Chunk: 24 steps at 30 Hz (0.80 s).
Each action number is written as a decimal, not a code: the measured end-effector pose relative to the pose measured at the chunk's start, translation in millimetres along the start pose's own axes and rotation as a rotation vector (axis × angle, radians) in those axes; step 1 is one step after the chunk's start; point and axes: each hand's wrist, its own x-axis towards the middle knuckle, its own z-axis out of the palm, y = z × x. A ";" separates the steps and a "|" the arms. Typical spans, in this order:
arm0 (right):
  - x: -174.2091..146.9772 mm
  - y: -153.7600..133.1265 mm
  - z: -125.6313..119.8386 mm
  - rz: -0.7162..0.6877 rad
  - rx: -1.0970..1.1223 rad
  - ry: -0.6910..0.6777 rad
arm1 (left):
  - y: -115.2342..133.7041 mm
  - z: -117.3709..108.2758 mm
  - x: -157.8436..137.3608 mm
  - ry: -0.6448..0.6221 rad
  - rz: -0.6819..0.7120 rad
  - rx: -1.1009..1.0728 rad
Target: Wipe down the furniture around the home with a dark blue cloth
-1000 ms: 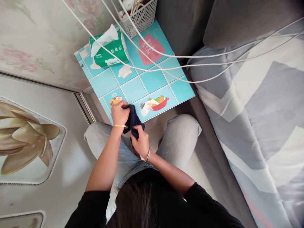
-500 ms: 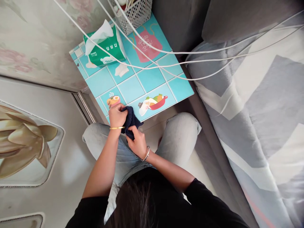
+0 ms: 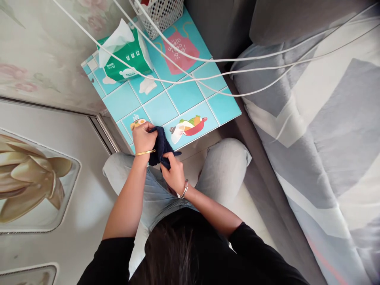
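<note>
Navy cloth [image 3: 162,140] is hanging bunched between the person's two hands, by the near edge of a tile-patterned table [image 3: 185,99]; whether it is touching the tabletop, I cannot tell. The left hand [image 3: 145,136] is pinching its upper left part, thumb and fingers closed narrow, while the right hand [image 3: 173,173] is gripping the lower fold in a similar tight pinch. A small end is sticking out loose past the right fingertips, so a slackening right grip could be letting the fold slip, and the cloth would probably be dropping into the gap between the knees [image 3: 230,154] towards the floor. The gold bracelet [image 3: 145,152] is sitting just beside the cloth, so a hasty pull could be snagging the fabric there. White cords [image 3: 225,60] are crossing above the far part of the table, and a high sweep of either arm could be catching them or knocking the green tissue pack [image 3: 133,49]. As for edges, the table's near side is running close by the cloth, the white panel [image 3: 86,194] is hemming in the left, and the bed cover [image 3: 320,107] is lying well apart on the right. Room for moving is opening mainly above the lap and rightward over the knees.
</note>
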 end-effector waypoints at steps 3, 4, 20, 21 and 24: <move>-6.4 0.7 0.8 -0.016 -0.005 -0.066 | -5.6 -4.8 -11.5 -0.018 -0.026 -0.003; -9.6 1.3 2.0 -0.025 -0.004 -0.101 | -7.8 -6.5 -15.9 -0.018 -0.039 -0.008; 0.4 3.4 -1.4 -0.002 -0.038 -0.046 | -1.4 -1.0 -8.1 0.038 0.103 0.157; 3.8 2.3 -3.2 -0.008 -0.038 -0.036 | 1.0 -1.1 -4.5 0.036 0.118 0.183; 7.8 -0.4 -5.8 -0.059 -0.032 -0.073 | 5.8 -3.9 0.8 0.004 0.130 0.237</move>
